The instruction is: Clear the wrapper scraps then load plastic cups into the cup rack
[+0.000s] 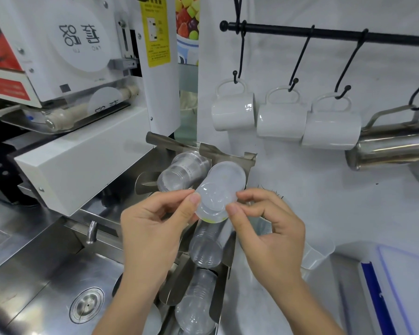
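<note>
A stack of clear plastic cups [219,189] lies tilted in the upper right slot of the steel cup rack [248,163]. My left hand [153,228] pinches the left side of its base with thumb and fingers. My right hand [269,233] pinches the right side of the same base. Another clear cup stack [183,170] sits in the upper left slot. Lower down the rack hold two more stacks, one [207,245] between my wrists and one [196,308] near the bottom edge. No wrapper scraps are visible.
A white sealing machine [78,165] stands left of the rack. A steel sink with a drain [86,305] lies at lower left. Three white mugs [281,119] and a steel pitcher [392,146] hang from a black rail at right. A blue-edged bin [402,291] sits at lower right.
</note>
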Available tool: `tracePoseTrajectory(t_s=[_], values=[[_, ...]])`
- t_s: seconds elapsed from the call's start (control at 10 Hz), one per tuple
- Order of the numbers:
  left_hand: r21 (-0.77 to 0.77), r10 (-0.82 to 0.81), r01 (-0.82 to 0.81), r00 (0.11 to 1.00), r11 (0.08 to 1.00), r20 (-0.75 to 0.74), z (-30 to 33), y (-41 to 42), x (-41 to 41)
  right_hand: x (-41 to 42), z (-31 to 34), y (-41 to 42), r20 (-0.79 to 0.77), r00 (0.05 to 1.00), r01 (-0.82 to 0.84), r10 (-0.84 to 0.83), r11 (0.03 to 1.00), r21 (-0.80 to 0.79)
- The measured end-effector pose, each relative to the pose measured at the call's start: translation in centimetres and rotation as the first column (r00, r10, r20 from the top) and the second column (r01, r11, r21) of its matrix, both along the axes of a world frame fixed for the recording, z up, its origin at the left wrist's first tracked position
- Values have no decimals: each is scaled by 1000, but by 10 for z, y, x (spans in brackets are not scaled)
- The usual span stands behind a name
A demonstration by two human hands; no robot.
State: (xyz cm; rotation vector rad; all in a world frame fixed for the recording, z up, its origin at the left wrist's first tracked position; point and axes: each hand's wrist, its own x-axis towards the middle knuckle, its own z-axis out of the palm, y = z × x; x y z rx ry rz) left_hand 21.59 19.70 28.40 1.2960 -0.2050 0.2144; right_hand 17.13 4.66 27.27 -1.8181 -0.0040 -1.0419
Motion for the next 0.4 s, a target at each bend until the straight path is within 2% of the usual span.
tracePoseTrajectory(t_s=[0.4], values=[[43, 42, -42, 999, 998, -1, -11, 15, -9, -20, 1, 19, 7, 997, 83, -83, 996, -42]])
